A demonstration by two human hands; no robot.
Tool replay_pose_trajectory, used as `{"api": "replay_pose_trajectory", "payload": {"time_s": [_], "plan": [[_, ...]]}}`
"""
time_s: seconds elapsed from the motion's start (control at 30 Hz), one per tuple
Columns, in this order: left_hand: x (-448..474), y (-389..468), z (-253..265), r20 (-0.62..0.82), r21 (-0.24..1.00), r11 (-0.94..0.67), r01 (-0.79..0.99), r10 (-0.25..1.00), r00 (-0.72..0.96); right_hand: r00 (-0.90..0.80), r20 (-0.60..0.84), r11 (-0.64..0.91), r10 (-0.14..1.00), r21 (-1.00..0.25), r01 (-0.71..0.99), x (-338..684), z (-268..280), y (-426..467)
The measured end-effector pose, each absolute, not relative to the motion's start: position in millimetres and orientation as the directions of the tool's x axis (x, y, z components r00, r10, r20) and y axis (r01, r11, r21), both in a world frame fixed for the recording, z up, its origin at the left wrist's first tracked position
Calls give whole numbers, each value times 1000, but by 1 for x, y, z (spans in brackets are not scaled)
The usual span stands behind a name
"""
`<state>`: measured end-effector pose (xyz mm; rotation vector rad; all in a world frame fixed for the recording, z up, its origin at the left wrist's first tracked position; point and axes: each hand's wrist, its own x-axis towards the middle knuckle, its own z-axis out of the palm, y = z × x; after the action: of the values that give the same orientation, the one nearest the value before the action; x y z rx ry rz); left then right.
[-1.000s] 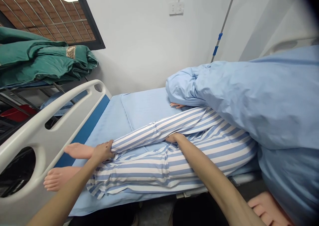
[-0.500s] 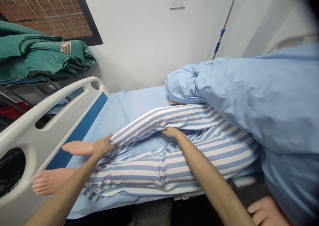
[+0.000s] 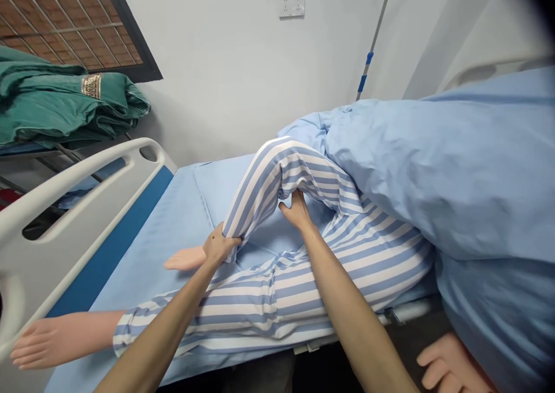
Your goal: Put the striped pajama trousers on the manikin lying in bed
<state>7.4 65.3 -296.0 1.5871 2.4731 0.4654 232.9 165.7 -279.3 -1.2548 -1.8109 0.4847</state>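
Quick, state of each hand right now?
Left hand: closed on the lower end of the bent leg.
Right hand: under its knee; partly hidden, can't tell if closed.

Left hand (image 3: 220, 244): bare, with a slim thumb and one small round spot (image 3: 213, 237) near my wrist, toward the hand's nine o'clock.
Right hand (image 3: 297, 212): bare and narrow, thumb short-looking from here; I can't see all my fingertips.
Left forearm (image 3: 173, 317): bare, slender, widening toward seven o'clock.
Right forearm (image 3: 347, 303): bare and smooth, thickening toward five o'clock.
My trousers (image 3: 323, 370): black, around six o'clock, too dark to make out seams.
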Motion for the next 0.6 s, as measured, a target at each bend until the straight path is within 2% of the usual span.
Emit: {"api": "replay_pose_trajectory", "payload": {"time_s": [0.33, 0.6], "plan": [[8, 64, -292, 15, 344, 367, 864, 918, -396, -73, 476, 420, 877, -682, 598, 236, -289, 170], [-24, 47, -283, -34, 257, 375, 891, 924, -380, -97, 363, 312, 927, -601, 735, 240, -293, 161]]}}
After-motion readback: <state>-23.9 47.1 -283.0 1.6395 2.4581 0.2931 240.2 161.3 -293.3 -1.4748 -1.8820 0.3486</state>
